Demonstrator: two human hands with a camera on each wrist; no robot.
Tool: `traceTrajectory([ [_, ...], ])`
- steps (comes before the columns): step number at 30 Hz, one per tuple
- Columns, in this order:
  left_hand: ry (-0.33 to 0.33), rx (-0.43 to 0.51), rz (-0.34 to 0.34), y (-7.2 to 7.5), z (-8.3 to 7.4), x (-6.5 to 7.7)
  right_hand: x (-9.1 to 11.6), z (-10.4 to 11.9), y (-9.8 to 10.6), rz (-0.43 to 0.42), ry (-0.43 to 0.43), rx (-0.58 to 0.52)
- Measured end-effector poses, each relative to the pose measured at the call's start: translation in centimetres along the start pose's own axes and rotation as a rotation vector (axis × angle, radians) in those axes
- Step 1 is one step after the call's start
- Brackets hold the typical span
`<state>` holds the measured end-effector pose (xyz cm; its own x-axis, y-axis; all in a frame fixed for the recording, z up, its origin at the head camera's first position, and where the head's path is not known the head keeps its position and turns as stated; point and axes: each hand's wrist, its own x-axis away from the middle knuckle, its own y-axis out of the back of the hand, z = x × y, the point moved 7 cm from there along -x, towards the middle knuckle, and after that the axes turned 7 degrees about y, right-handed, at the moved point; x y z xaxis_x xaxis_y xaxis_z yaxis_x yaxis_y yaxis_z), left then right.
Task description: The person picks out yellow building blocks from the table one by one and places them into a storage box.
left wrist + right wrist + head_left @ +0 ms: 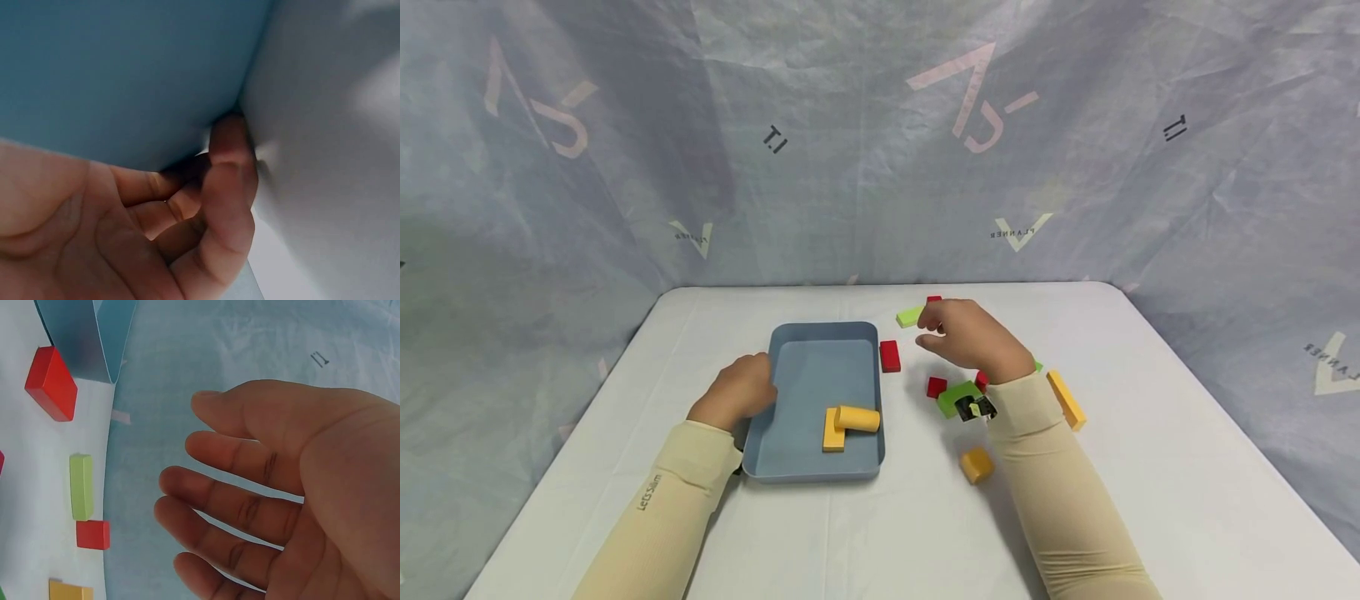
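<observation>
My left hand [737, 390] grips the left wall of a blue-grey plastic tray [820, 367]. In the left wrist view its fingers [228, 187] curl against the tray's outer side, low by the table; the thumb is out of sight. Inside the tray, a yellow cylinder [861, 419] leans over a flat yellow block [832, 435]. Right of the tray, my right hand [966, 337] hovers with loosely bent fingers and nothing in them. Nearest to it are a light green block [909, 317] and a red rectangular block [890, 357], both apart from the fingers.
More blocks lie below and around the right forearm: a red cube [936, 387], a green block [953, 400], a red cylinder [981, 380], an orange-yellow block [976, 465] and a long yellow block [1066, 402]. Printed cloth [850, 200] hangs behind the white table [1165, 467].
</observation>
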<state>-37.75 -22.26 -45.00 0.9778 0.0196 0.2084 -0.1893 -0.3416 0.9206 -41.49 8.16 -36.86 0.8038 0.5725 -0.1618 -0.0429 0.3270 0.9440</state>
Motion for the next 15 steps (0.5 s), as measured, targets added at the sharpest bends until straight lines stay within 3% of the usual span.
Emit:
traceTrajectory([
  [15, 0.004, -0.016, 0.009, 0.0, 0.0, 0.0, 0.1, -2.4, -0.4, -0.009, -0.083, -0.038],
])
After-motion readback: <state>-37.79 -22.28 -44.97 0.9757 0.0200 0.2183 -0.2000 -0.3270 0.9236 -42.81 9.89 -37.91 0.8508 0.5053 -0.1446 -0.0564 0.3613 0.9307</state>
